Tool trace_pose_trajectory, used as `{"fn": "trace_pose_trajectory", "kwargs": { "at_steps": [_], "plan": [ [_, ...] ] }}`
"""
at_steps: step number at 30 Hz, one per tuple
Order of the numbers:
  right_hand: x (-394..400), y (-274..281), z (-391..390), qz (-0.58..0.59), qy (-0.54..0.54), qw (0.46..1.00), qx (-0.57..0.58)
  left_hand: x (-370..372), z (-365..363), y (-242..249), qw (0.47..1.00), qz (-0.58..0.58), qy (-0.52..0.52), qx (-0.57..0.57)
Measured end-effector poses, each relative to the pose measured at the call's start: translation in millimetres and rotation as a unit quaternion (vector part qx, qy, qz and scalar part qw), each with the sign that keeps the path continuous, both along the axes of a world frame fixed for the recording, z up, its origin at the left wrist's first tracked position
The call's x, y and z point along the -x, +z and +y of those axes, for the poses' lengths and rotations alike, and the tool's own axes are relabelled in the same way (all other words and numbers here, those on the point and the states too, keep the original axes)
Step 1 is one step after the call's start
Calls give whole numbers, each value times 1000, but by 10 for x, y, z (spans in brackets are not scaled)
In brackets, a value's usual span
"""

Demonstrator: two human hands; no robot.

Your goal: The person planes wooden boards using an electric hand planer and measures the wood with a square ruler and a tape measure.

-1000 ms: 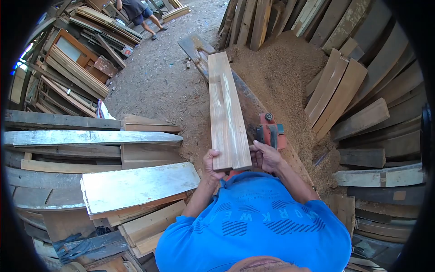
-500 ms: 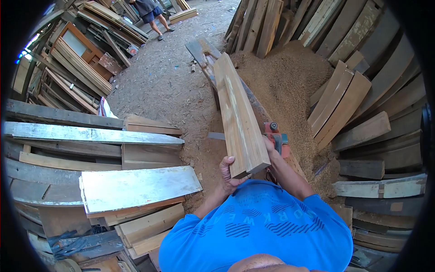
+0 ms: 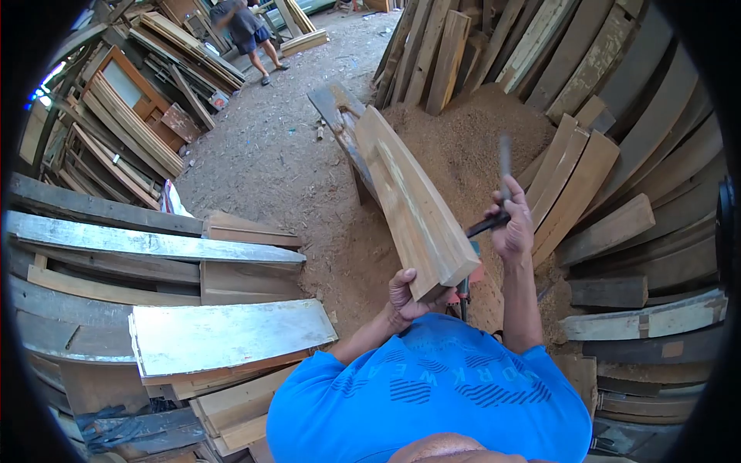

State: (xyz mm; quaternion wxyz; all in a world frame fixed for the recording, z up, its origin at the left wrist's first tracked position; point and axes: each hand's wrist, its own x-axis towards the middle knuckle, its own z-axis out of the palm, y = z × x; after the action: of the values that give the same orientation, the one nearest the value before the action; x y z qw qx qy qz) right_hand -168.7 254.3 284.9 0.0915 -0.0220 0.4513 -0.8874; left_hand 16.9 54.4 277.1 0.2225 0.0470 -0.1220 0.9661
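Observation:
My left hand (image 3: 407, 299) grips the near lower left corner of a long thick wooden board (image 3: 417, 212), thumb on top. The board's far end rests on a narrow worn wooden bench (image 3: 330, 96). Raised to the right of the board, my right hand (image 3: 512, 225) is closed on what looks like a try square (image 3: 489, 224), with a dark stock and a thin metal blade pointing away, blurred by motion. A red power tool (image 3: 476, 270), mostly hidden by the board's near end, sits on the bench.
Sawdust (image 3: 463, 127) is heaped right of the bench. Planks (image 3: 575, 185) lean along the right side. To the left lie stacked boards and a white-faced panel (image 3: 231, 332). Another person (image 3: 245, 35) stands at the back left.
My right hand has come out from beside the board's near end and lifted to the right with the try square. The board's near end has shifted slightly right. My left hand keeps its grip.

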Motion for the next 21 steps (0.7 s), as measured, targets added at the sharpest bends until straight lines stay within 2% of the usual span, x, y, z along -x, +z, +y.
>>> {"fn": "trace_pose_trajectory", "kwargs": {
  "at_steps": [1, 2, 4, 5, 6, 8, 11, 14, 15, 18, 19, 20, 21],
  "plan": [
    [40, -48, 41, 48, -26, 997, -61, 56, 66, -64, 1000, 0, -1, -30],
    [7, -140, 24, 110, -50, 974, -191, 111, 138, -127, 998, 1, -2, -59],
    [-209, -162, -148, 227, -101, 865, -435, 354, 301, 48, 992, 76, -34, -95],
    [-222, -285, -269, 202, 3, 937, -283, 483, 433, 310, 986, 103, -42, -124],
    [-235, -407, -389, 142, 101, 976, -132, 582, 564, 574, 979, 127, -51, -152],
    [-446, -210, -655, 159, 42, 980, -116, 774, 804, 1073, 964, 205, -36, -165],
    [-525, 150, -941, 224, -41, 963, -142, 916, 1083, 1520, 932, 316, -45, -174],
    [-411, 512, -1107, 280, -85, 945, -147, 852, 1179, 1847, 925, 360, -46, -112],
    [-364, 620, -1129, 291, -91, 941, -145, 874, 1150, 1861, 929, 360, -72, -46],
    [-241, 858, -1067, 291, -102, 941, -140, 858, 654, 1563, 904, 369, -33, 213],
    [-203, 916, -1040, 285, -113, 942, -135, 882, 366, 1316, 832, 391, 66, 389],
    [-160, 937, -1011, 277, -121, 945, -128, 863, 69, 1162, 721, 399, 163, 542],
    [-104, 939, -992, 264, -132, 948, -123, 883, -184, 1012, 609, 373, 273, 644]
  ]
}}
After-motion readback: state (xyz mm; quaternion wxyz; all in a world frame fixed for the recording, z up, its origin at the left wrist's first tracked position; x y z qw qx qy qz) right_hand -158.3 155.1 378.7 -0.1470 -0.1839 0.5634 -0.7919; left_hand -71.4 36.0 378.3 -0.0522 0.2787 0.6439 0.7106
